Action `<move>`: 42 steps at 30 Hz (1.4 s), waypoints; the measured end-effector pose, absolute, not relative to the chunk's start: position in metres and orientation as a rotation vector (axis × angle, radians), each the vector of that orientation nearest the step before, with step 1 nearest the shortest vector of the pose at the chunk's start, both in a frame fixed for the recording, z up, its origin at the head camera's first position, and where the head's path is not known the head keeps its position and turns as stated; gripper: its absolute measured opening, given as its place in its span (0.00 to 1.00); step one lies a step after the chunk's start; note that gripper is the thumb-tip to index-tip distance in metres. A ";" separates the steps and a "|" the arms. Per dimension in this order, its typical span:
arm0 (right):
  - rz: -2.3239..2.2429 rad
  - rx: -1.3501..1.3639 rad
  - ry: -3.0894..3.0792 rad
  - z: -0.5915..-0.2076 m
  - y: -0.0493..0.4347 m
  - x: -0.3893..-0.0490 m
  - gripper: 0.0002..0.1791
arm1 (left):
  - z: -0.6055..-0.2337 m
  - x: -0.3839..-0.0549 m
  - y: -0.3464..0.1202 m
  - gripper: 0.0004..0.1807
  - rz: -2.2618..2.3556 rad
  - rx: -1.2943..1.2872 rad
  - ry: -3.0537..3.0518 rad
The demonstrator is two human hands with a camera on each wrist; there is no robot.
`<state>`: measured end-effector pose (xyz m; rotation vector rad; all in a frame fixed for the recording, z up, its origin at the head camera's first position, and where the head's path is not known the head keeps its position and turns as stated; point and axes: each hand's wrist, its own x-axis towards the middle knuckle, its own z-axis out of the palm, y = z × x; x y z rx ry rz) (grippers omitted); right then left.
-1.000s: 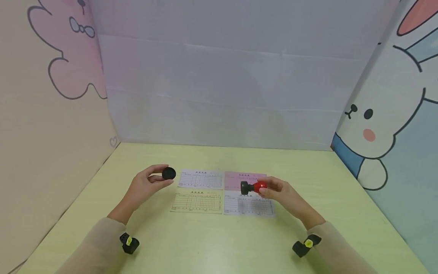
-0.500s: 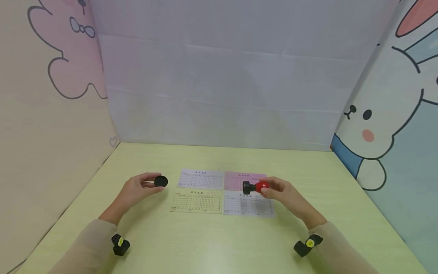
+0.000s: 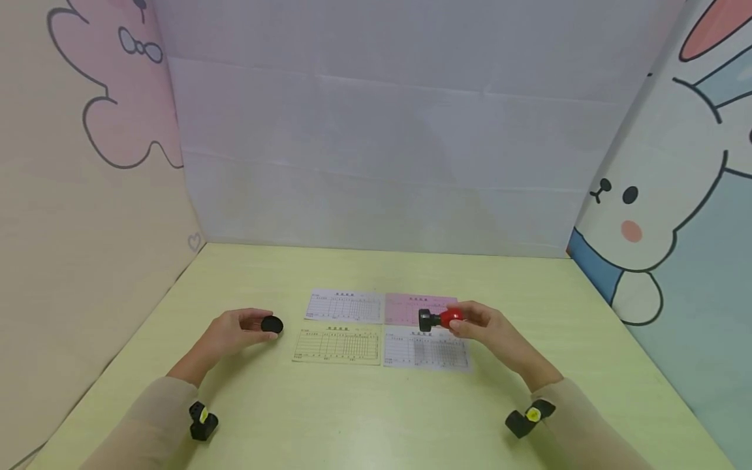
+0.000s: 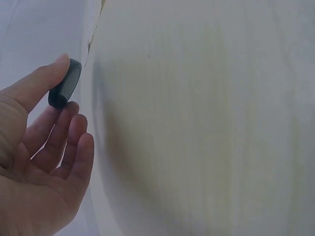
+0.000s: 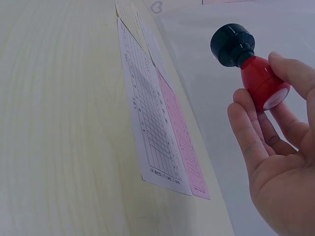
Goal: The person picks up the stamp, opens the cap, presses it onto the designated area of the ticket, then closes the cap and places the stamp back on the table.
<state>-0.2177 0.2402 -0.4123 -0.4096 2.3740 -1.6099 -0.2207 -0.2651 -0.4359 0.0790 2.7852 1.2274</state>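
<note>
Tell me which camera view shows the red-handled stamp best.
The right wrist view: the red-handled stamp appears largest there, with its black head and most of its red handle in plain sight, held by the right hand. The head view shows it small and side-on, the handle's end hidden by the hand. The left wrist view doesn't show it.

fingers (image 5: 246, 132): pinch red-and-black stamp (image 5: 263, 81) | white form (image 5: 153, 120): beside pink form (image 5: 182, 135), on table (image 5: 64, 123) | far sheet (image 5: 130, 19): probably yellow

left hand (image 3: 237, 331): black round disc (image 3: 272, 324) | right hand (image 3: 487, 328): red bulb-handled stamp (image 5: 253, 73), black head | right of left grip: white gridded paper slip (image 3: 343, 306), yellow gridded paper slip (image 3: 337, 344) | near right grip: pink gridded paper slip (image 3: 405, 307), second white gridded slip (image 3: 427, 349)
</note>
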 end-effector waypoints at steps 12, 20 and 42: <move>-1.604 -0.380 2.374 -0.415 0.241 -0.218 0.29 | -0.441 -0.221 -0.273 0.37 1.074 0.042 2.787; -1.585 -0.359 2.394 -0.413 0.240 -0.218 0.31 | -0.437 -0.222 -0.275 0.36 1.001 0.092 2.792; -1.565 -0.462 2.590 -0.409 0.231 -0.221 0.26 | -0.430 -0.223 -0.273 0.41 1.020 0.110 2.734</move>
